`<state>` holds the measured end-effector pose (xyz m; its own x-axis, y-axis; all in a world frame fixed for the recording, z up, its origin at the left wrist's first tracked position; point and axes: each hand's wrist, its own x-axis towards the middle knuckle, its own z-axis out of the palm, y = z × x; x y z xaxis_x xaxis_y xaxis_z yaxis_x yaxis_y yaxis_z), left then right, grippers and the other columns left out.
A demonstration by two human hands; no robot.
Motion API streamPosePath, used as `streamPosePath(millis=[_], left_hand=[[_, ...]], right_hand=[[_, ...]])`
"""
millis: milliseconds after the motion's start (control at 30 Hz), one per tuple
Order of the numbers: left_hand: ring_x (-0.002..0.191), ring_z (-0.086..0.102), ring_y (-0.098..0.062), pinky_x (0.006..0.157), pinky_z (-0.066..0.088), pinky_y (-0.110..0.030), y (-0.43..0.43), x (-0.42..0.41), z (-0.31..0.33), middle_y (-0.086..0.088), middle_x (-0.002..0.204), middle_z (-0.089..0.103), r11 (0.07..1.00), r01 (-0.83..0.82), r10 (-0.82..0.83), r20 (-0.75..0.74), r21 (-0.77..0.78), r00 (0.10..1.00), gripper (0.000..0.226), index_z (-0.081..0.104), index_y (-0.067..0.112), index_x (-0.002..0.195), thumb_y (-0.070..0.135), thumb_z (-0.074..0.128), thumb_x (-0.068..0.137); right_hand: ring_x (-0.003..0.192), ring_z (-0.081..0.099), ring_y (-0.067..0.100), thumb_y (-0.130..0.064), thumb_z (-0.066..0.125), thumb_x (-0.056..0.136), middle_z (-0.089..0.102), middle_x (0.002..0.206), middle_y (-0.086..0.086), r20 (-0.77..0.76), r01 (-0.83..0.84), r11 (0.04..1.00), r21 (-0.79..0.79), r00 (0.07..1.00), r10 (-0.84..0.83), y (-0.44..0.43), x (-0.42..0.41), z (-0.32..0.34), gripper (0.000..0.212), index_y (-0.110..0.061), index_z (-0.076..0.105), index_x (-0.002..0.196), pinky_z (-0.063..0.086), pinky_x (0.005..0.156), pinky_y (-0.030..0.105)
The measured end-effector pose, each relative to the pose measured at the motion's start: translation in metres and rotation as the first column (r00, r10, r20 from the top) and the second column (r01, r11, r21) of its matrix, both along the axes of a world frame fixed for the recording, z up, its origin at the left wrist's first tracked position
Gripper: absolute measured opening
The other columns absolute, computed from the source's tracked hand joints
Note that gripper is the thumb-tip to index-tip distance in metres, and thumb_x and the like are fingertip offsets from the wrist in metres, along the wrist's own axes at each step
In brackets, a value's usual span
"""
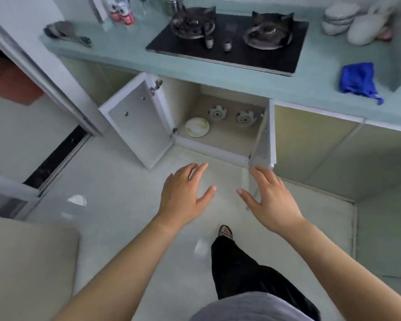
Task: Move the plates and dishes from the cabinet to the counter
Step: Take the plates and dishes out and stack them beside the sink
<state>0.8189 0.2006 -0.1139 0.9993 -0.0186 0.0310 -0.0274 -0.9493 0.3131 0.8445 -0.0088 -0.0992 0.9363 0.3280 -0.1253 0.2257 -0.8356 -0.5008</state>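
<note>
Three dishes sit in the open cabinet (220,140), well beyond the fingertips: a plate (197,127) and two bowls (217,114). Left hand (183,195) and right hand (267,200) hover empty, fingers spread. Best to crouch, slide fingers under the plate's rim, then lift to the counter (218,70).

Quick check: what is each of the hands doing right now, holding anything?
Left hand: open, fingers spread, holding nothing.
Right hand: open, fingers spread, holding nothing.
</note>
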Motion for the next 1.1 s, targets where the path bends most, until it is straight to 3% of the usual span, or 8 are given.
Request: streamPosePath(millis=[200, 367, 667, 900, 1000, 1100], left_hand=[[0.117, 0.052, -0.022, 0.092, 0.045, -0.042, 0.080, 0.110, -0.010, -0.004, 0.129, 0.055, 0.988, -0.151, 0.153, -0.071, 0.032, 0.986, 0.065, 0.044, 0.020, 0.135, 0.058, 0.029, 0.085], [0.121, 0.049, -0.022, 0.096, 0.043, -0.046, 0.140, 0.185, -0.028, -0.004, 0.133, 0.052, 0.976, -0.211, 0.215, -0.122, 0.046, 0.969, 0.067, 0.041, 0.021, 0.137, 0.060, 0.026, 0.086], [0.120, 0.048, -0.023, 0.096, 0.041, -0.045, 0.239, 0.346, -0.111, -0.002, 0.130, 0.053, 0.988, -0.149, 0.154, -0.201, 0.040, 0.967, 0.069, 0.041, 0.022, 0.136, 0.062, 0.023, 0.082], [0.121, 0.047, -0.026, 0.095, 0.038, -0.041, 0.295, 0.458, -0.254, -0.003, 0.132, 0.051, 0.992, -0.102, 0.115, -0.239, 0.069, 0.964, 0.059, 0.039, 0.023, 0.137, 0.054, 0.039, 0.087], [0.114, 0.051, -0.026, 0.090, 0.039, -0.037, 0.308, 0.501, -0.340, -0.001, 0.126, 0.053, 0.993, -0.101, 0.111, -0.201, 0.056, 0.973, 0.065, 0.040, 0.023, 0.136, 0.058, 0.032, 0.082], [0.119, 0.048, -0.025, 0.094, 0.038, -0.037, 0.321, 0.541, -0.438, 0.000, 0.130, 0.050, 0.993, -0.104, 0.111, -0.190, 0.046, 0.975, 0.069, 0.037, 0.024, 0.138, 0.061, 0.025, 0.081]], right_hand=[[0.135, 0.030, 0.022, -0.056, 0.039, 0.088, 0.030, 0.148, 0.000, -0.089, -0.122, 0.992, 0.045, 0.988, 0.126, 0.089, 0.150, -0.013, 0.066, -0.017, 0.031, 0.141, 0.033, 0.108, 0.040], [0.134, 0.031, 0.021, -0.059, 0.035, 0.087, 0.029, 0.148, -0.002, -0.115, -0.207, 0.978, -0.012, 0.972, 0.204, 0.146, 0.242, -0.025, 0.067, -0.019, 0.029, 0.141, 0.035, 0.107, 0.042], [0.135, 0.028, 0.019, -0.056, 0.034, 0.090, 0.025, 0.150, -0.003, -0.229, -0.142, 0.974, -0.176, 0.968, 0.100, 0.234, 0.372, -0.109, 0.065, -0.020, 0.024, 0.143, 0.032, 0.106, 0.037], [0.130, 0.036, 0.026, -0.047, 0.043, 0.091, 0.031, 0.147, 0.002, -0.164, 0.076, 0.997, -0.033, 0.983, -0.081, 0.304, 0.480, -0.244, 0.063, -0.016, 0.025, 0.142, 0.040, 0.095, 0.041], [0.130, 0.035, 0.024, -0.045, 0.044, 0.091, 0.032, 0.146, 0.002, -0.148, 0.105, 0.994, 0.026, 0.984, -0.100, 0.325, 0.524, -0.337, 0.060, -0.017, 0.026, 0.141, 0.039, 0.095, 0.041], [0.130, 0.035, 0.026, -0.047, 0.044, 0.091, 0.031, 0.146, 0.004, -0.122, 0.106, 0.994, 0.011, 0.987, -0.104, 0.332, 0.568, -0.447, 0.061, -0.015, 0.028, 0.141, 0.037, 0.099, 0.039]])
